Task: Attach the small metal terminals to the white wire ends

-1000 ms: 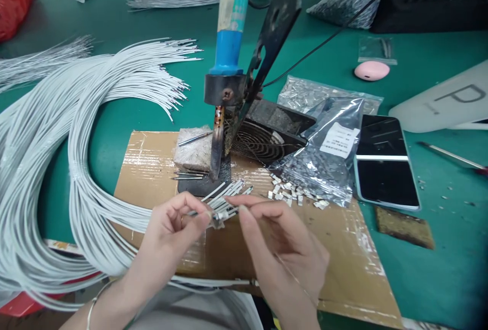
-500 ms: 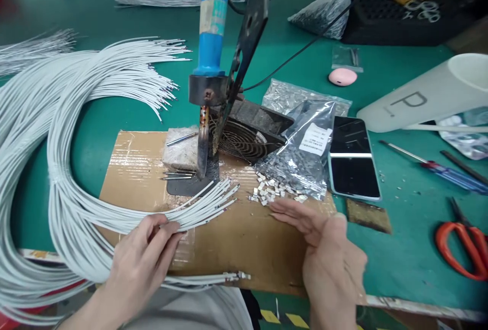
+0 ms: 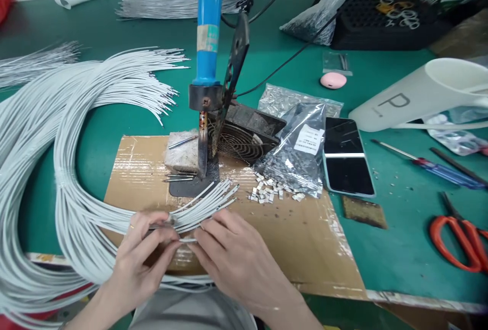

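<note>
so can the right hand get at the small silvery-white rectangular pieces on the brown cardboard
Probably yes: bare brown cardboard lies between the right hand and the small silvery-white pieces, though that hand seems to hold a thin white wire.

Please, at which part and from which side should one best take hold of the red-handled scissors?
Probably by the red handle loops, coming from the near side with the right hand. The scissors lie on that hand's side, loops toward the person and dark blades pointing away, so fingers should meet the loops first.
</note>
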`<state>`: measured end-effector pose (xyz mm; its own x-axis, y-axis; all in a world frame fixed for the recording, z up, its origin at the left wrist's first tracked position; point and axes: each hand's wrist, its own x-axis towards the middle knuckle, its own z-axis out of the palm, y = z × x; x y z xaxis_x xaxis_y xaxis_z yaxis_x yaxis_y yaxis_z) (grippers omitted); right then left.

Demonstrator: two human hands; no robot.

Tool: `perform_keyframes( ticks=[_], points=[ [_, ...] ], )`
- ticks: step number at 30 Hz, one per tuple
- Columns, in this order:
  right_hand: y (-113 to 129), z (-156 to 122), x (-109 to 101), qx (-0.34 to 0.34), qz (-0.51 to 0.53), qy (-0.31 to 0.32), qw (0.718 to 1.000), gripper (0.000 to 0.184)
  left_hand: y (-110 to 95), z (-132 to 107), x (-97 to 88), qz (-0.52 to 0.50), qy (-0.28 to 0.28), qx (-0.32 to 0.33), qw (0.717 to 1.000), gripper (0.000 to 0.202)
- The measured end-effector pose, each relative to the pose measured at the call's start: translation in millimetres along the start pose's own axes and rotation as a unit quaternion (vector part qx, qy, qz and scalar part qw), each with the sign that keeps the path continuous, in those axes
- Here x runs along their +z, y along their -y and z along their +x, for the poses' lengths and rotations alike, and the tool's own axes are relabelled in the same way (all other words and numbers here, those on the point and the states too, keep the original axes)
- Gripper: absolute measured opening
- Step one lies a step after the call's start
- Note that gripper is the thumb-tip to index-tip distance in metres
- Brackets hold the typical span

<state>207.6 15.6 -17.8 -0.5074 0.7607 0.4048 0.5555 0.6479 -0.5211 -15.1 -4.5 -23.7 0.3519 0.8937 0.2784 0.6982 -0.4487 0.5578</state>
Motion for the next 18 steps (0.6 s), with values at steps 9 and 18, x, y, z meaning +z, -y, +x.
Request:
perform_keyframes(
  ticks=[9,18],
  points=[
    [-7.1,-15.5,14.3,-0.055,-0.085,0.051,0.994,0.039,-3.5,2.9,1.2,-0.007,0.057,-0.056,0.997,0.024],
    [-12.1,-42.2,3.6,-0.047,-0.017,0.084,0.995,0.036,-7.6,7.0,1.8,-0.001,0.036,-0.076,0.996,0.015]
  ],
)
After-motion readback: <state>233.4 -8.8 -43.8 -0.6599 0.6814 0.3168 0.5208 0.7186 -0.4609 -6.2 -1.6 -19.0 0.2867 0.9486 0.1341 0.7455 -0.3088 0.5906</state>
